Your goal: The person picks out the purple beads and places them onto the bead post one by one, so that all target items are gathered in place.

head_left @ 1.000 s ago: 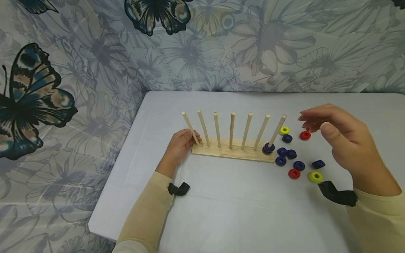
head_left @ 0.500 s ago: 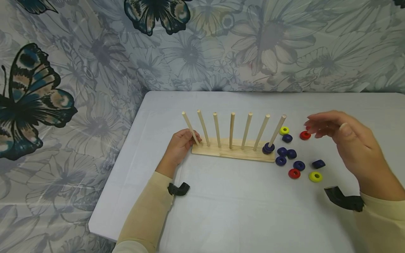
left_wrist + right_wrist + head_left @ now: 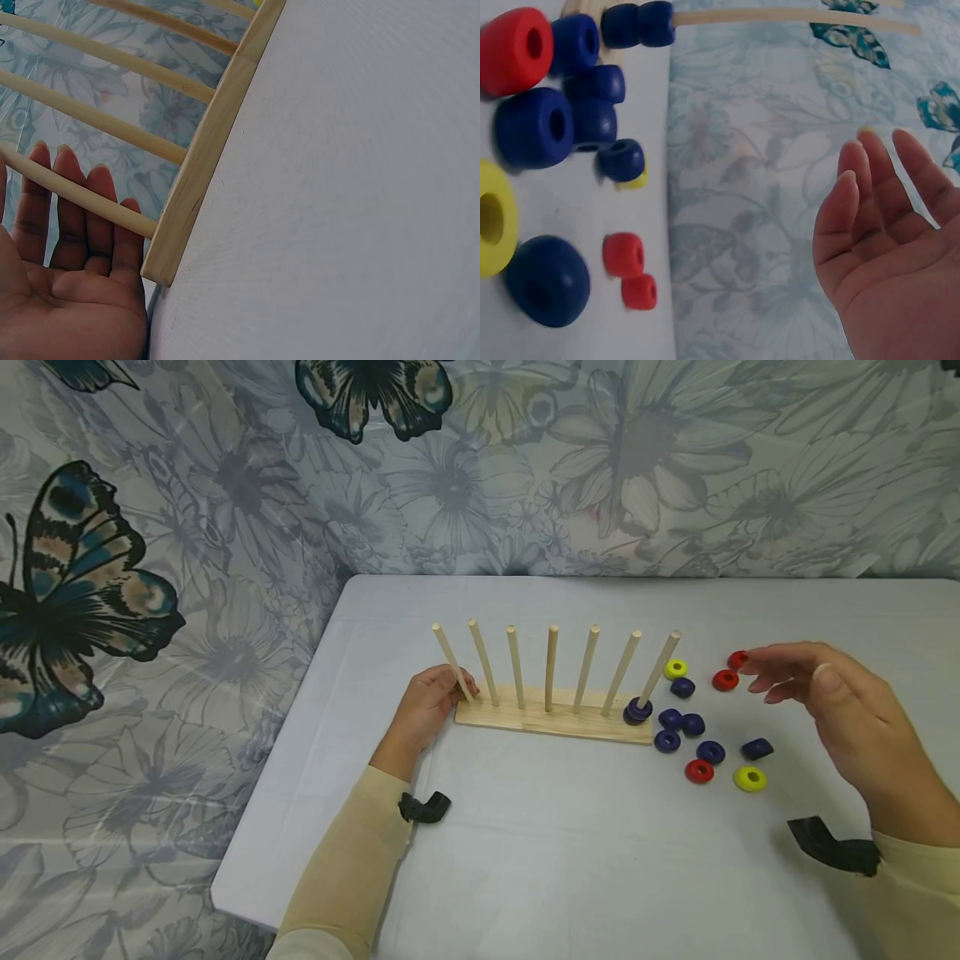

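In the head view my left hand [image 3: 431,706] is at the left end of a wooden peg rack [image 3: 555,723], around its leftmost peg [image 3: 447,652]. The left wrist view shows that peg crossing in front of nearly straight fingers [image 3: 71,217]. Two dark blue beads [image 3: 637,713] sit low on the rightmost peg. My right hand [image 3: 851,714] hovers right of the rack with fingers relaxed and nothing in it. Its fingertips are right by two red beads [image 3: 725,681]. In the right wrist view its palm [image 3: 907,292] faces the camera.
Several loose blue beads [image 3: 710,752] lie right of the rack. Among them are yellow beads [image 3: 750,779] and another red bead [image 3: 699,772]. The white table [image 3: 525,852] meets a flower-patterned backdrop [image 3: 457,485] behind and at left.
My right hand has moved right and toward me, away from the rack. A second red bead has come into view by its fingertips. The left hand and rack stay put.
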Demonstrator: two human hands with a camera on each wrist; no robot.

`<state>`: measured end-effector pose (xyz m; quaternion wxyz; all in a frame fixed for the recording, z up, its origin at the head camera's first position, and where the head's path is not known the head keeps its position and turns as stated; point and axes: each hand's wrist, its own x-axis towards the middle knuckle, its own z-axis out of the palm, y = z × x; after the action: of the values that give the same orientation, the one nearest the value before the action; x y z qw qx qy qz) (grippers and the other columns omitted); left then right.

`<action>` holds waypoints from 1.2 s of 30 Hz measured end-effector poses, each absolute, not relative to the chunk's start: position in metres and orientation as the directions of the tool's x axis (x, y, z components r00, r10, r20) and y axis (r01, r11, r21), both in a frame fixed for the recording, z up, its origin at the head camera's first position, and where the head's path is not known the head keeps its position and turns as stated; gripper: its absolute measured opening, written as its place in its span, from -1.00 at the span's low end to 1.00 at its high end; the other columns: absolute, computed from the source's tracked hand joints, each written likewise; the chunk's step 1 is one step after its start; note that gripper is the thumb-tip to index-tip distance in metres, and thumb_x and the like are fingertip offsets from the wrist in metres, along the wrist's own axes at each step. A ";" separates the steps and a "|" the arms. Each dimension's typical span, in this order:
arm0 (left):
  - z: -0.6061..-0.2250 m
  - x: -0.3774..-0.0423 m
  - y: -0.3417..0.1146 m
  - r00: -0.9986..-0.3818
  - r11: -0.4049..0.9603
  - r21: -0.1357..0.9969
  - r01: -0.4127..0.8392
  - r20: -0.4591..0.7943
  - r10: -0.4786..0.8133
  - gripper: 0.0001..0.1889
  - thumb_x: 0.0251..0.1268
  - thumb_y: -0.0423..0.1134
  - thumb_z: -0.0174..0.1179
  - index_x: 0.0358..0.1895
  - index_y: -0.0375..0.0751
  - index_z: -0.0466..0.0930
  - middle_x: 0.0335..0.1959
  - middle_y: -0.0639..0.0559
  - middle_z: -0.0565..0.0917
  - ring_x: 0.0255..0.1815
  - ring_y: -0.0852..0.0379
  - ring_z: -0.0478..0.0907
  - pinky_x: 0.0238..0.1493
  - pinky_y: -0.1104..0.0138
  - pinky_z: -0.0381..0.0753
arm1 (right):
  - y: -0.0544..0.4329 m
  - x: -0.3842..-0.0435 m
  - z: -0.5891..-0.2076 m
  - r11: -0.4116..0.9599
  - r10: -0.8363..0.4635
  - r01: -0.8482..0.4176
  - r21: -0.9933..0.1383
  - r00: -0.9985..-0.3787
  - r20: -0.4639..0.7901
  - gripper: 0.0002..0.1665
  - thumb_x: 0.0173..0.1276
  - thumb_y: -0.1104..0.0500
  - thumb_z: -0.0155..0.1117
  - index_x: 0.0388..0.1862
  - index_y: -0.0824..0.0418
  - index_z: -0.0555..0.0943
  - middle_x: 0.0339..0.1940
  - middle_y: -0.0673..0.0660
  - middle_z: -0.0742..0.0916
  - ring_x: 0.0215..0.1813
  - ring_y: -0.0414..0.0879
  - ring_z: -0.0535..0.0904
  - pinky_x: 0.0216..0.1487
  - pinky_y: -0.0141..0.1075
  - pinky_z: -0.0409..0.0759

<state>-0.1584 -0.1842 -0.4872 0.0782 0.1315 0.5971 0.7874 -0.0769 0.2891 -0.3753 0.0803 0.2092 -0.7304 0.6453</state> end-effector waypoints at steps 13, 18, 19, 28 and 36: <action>-0.489 -0.161 -0.183 -0.952 -0.274 0.961 0.033 0.115 0.285 -0.50 0.37 0.27 0.33 -0.17 -0.16 0.77 -0.15 -0.06 0.71 -0.02 0.01 0.69 0.16 0.22 0.64 | 0.305 -0.072 -0.397 0.373 -0.143 -0.330 -0.867 -0.944 0.298 -0.52 0.84 0.31 -0.23 0.45 0.43 0.56 0.23 0.09 0.72 0.12 -0.05 0.59 0.19 -0.52 0.50; -0.490 -0.161 -0.184 -0.952 -0.270 0.962 0.028 0.108 0.286 -0.50 0.35 0.28 0.34 -0.19 -0.14 0.77 -0.15 -0.04 0.71 -0.02 0.02 0.68 0.16 0.23 0.63 | 0.309 -0.070 -0.405 0.437 -0.116 -0.284 -0.854 -0.959 0.260 -0.52 0.83 0.32 -0.21 0.46 0.32 0.58 0.20 -0.02 0.71 0.11 -0.08 0.58 0.17 -0.56 0.48; -0.490 -0.161 -0.184 -0.953 -0.269 0.963 0.027 0.106 0.285 -0.50 0.35 0.29 0.35 -0.19 -0.14 0.77 -0.15 -0.04 0.71 -0.02 0.02 0.68 0.16 0.23 0.63 | 0.310 -0.070 -0.407 0.442 -0.114 -0.281 -0.852 -0.959 0.258 -0.53 0.83 0.33 -0.20 0.46 0.31 0.58 0.19 -0.04 0.71 0.10 -0.09 0.58 0.16 -0.57 0.47; -0.490 -0.160 -0.184 -0.955 -0.267 0.964 0.014 0.092 0.281 -0.51 0.31 0.31 0.38 -0.19 -0.09 0.78 -0.16 -0.02 0.71 -0.02 0.04 0.69 0.16 0.24 0.64 | 0.322 -0.070 -0.433 0.490 -0.054 -0.204 -0.848 -0.978 0.204 -0.60 0.84 0.26 -0.10 0.40 0.32 0.59 0.11 -0.14 0.71 0.06 -0.19 0.58 0.05 -0.64 0.48; -0.489 -0.160 -0.184 -0.953 -0.266 0.964 0.031 0.109 0.284 -0.52 0.35 0.29 0.34 -0.18 -0.11 0.78 -0.16 -0.03 0.72 -0.02 0.04 0.68 0.15 0.24 0.63 | 0.330 -0.071 -0.448 0.501 -0.046 -0.141 -0.854 -0.990 0.137 -0.63 0.84 0.24 -0.06 0.40 0.32 0.58 0.07 -0.20 0.72 0.03 -0.26 0.59 -0.01 -0.62 0.50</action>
<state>-0.1598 -0.1842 -0.4887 0.0807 0.1311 0.6005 0.7847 -0.0709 0.3298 -0.4478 0.0480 0.0539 -0.8651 0.4964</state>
